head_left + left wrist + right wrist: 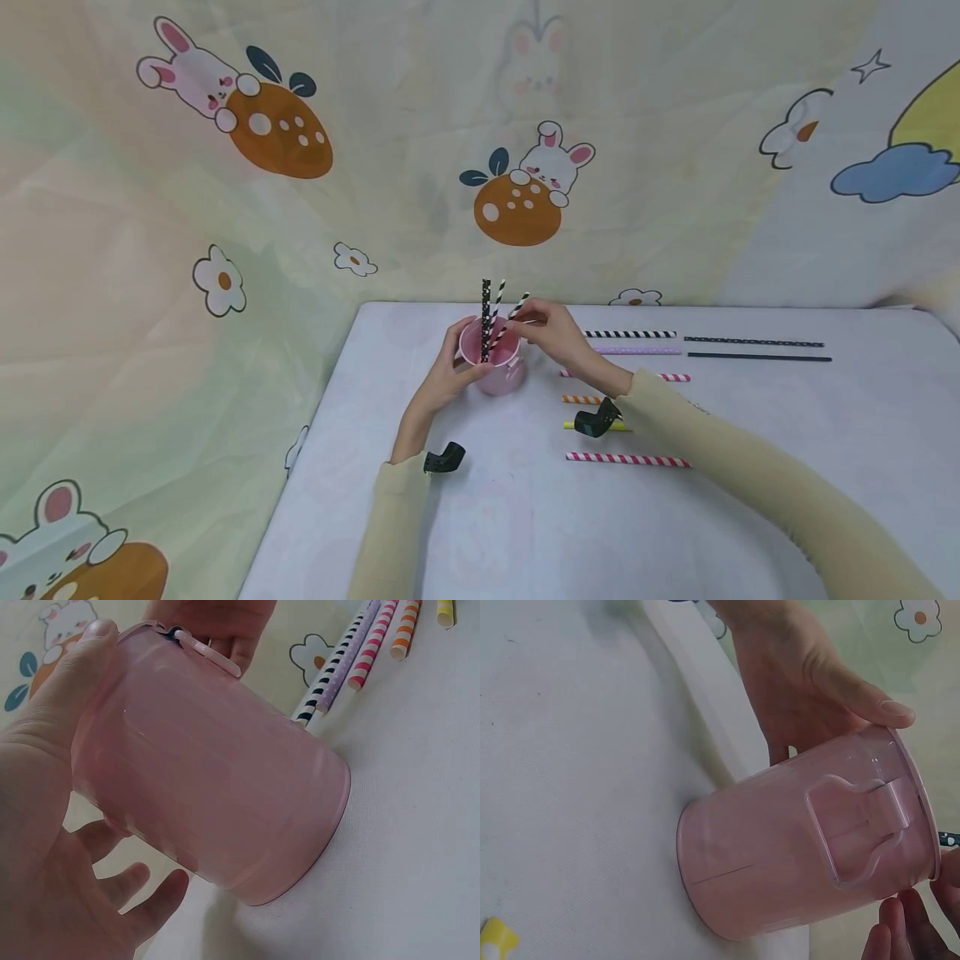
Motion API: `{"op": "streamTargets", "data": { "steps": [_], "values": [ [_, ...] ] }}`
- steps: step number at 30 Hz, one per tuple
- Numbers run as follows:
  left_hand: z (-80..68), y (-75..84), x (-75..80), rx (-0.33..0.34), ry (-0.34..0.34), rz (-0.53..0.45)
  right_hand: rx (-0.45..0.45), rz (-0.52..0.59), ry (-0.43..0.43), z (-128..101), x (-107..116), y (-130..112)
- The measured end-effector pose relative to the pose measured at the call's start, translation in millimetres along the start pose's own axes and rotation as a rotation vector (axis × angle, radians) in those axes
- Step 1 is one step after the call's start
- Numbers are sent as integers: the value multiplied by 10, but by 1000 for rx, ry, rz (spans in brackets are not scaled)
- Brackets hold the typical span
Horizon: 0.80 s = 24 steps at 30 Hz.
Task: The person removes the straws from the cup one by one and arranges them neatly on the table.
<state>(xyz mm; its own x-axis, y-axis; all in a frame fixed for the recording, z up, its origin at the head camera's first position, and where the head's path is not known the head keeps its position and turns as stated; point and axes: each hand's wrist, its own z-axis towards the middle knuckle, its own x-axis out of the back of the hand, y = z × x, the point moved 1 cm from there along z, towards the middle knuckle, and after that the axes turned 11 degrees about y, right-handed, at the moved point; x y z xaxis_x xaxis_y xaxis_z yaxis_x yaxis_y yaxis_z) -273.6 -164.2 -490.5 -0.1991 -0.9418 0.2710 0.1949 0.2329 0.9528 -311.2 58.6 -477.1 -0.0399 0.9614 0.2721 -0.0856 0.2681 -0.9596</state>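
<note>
The person wears a long-sleeved top in a pale, creamy beige. The left sleeve (pixel 386 533), at the lower centre of the head view, is plain and smooth, with no print or seam showing, and ends at the wrist. The right sleeve (pixel 757 483), running in from the lower right, is the same cloth and also stops at the wrist, with a faint small mark on its upper side near the cuff. At each cuff sits a small black curved mount: one by the left wrist (pixel 444 458), one by the right wrist (pixel 597 418). Both hands are bare, with no rings or gloves visible.
</note>
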Motion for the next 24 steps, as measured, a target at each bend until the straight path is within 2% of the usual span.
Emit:
{"op": "streamTargets", "data": {
  "steps": [10, 20, 24],
  "values": [
    [2, -3, -3, 3, 5, -1, -4, -14, 18, 3, 29, -17],
    [11, -28, -5, -27, 10, -22, -10, -2, 26, -24, 125, -154],
    [13, -35, -7, -28, 8, -28, -5, 41, 29, -19, 204, -232]
  ]
}}
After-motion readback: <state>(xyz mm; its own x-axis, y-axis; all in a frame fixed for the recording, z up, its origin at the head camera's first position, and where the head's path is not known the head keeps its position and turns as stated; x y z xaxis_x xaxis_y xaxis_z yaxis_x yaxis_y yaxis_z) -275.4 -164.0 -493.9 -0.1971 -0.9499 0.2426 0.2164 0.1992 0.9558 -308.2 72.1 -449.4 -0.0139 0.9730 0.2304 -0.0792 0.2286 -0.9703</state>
